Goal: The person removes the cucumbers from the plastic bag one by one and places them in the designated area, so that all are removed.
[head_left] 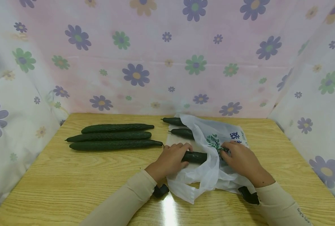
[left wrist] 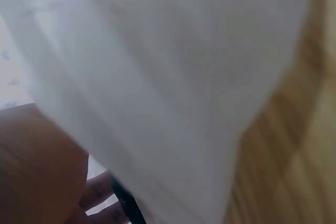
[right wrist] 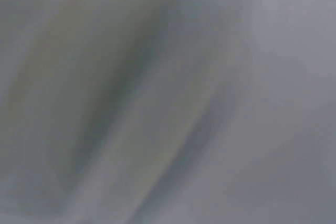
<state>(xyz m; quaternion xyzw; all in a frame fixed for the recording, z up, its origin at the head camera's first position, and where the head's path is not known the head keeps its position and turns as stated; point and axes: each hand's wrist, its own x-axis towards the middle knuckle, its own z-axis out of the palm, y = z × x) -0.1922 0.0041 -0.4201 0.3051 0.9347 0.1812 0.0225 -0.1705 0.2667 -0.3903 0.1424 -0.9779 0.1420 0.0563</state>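
Hands [head_left: 169,158] bare. L sleeve [head_left: 125,197]: beige, snug, plain. R sleeve [head_left: 278,202]: same beige, w/ dark lettering [head_left: 304,216], illegible, well back from hands. L wrist cam [head_left: 161,191]: blk, blocky. R wrist cam [head_left: 248,196]: blk, elongated. Both nr hands.

The cucumbers [head_left: 116,136] are dark green, nearly black in places. The bag [head_left: 212,169] is white, printed with green leaves [head_left: 213,141] and blue characters [head_left: 235,135]; the right wrist view blurs it to grey. The table [head_left: 99,182] is yellow-brown with a streaky wood grain. The cloth [head_left: 161,89] is pink at the back, whiter at the sides, patterned with purple, green and orange flowers. Both sleeves [head_left: 125,197] are beige, the right one bearing dark lettering [head_left: 303,216]. The wrist gear [head_left: 248,195] is black.
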